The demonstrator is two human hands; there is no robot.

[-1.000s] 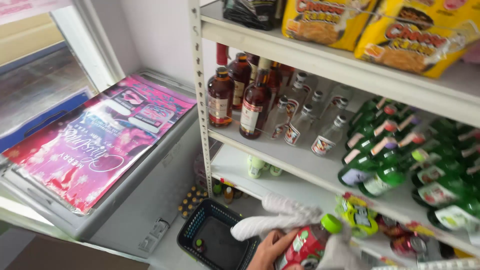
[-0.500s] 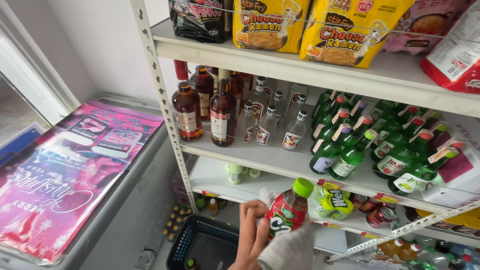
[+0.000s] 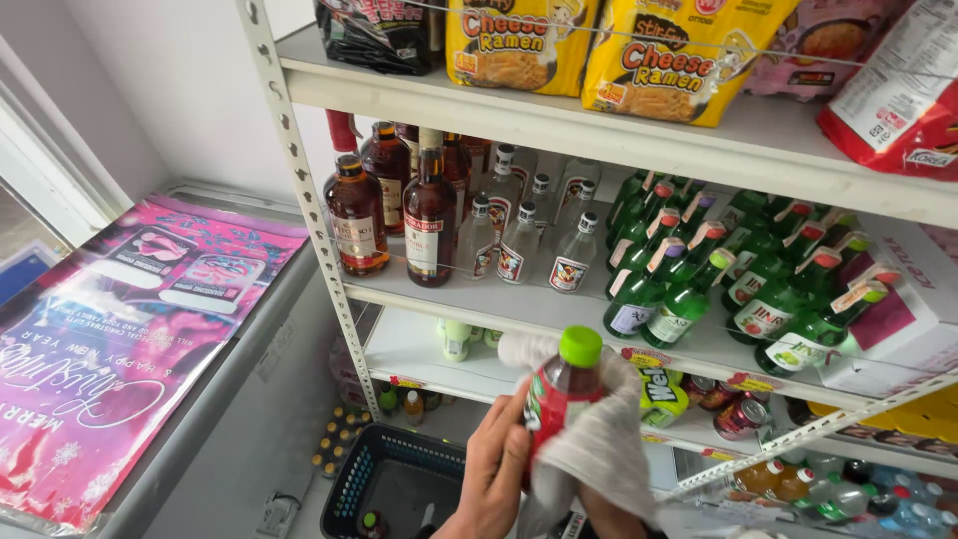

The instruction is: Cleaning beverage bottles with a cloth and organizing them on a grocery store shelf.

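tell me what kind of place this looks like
Most likely a small grocery or convenience shop: a metal shelving rack stocked with rows of green bottles, noodle packets on top, and a chest freezer alongside.

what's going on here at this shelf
A person stands at a metal store shelf and holds a small red bottle with a green cap in the left hand. The right hand, mostly hidden, presses a white cloth around the bottle's side. Behind it stand brown liquor bottles, clear bottles and green bottles. A dark basket sits below.
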